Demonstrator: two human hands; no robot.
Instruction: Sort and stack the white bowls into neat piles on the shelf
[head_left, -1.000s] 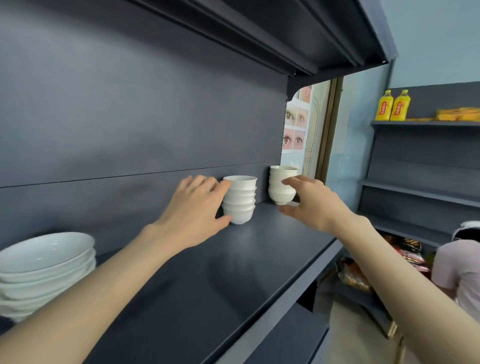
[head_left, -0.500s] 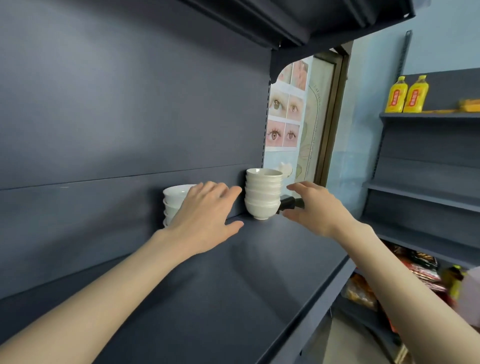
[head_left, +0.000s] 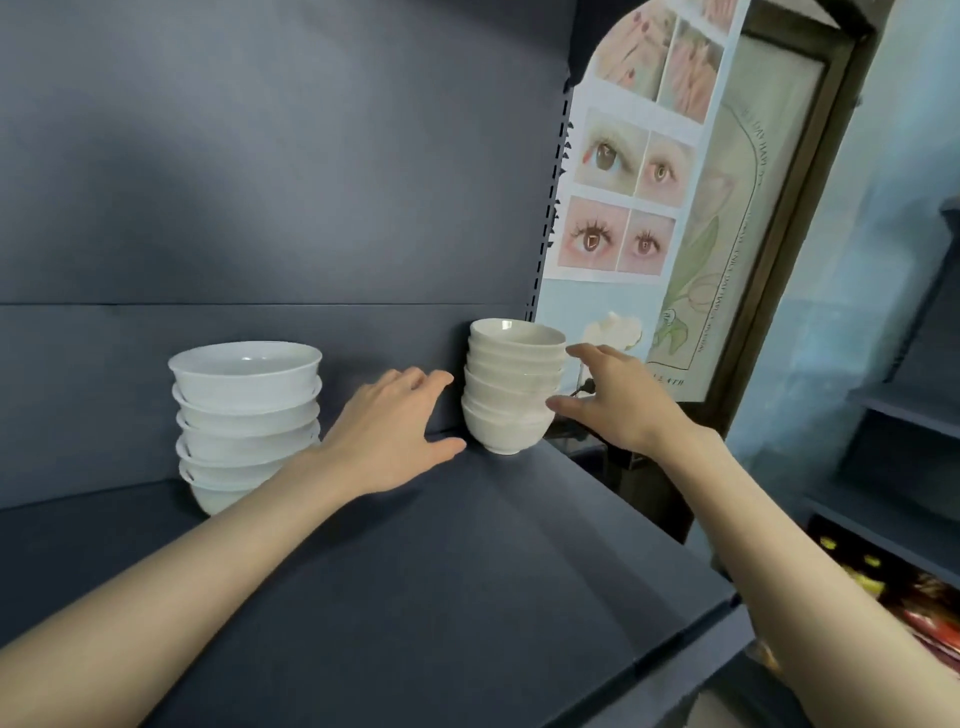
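Note:
Two piles of small white bowls stand at the back of the dark blue shelf. The left pile is partly hidden by my left forearm. The right pile stands near the shelf's right end. My left hand hovers between the piles, fingers straight and spread, just left of the right pile and holding nothing. My right hand is at the right side of that pile, its thumb and fingertips touching the bowls, fingers relaxed.
The shelf's back panel rises right behind the bowls. A poster with eye pictures hangs past the shelf's right end. Another shelf unit stands at the far right, with packaged goods low down.
The view has moved closer and to the right. My left hand has left the left pile and moved toward the right pile. My right hand stays at the right pile's side.

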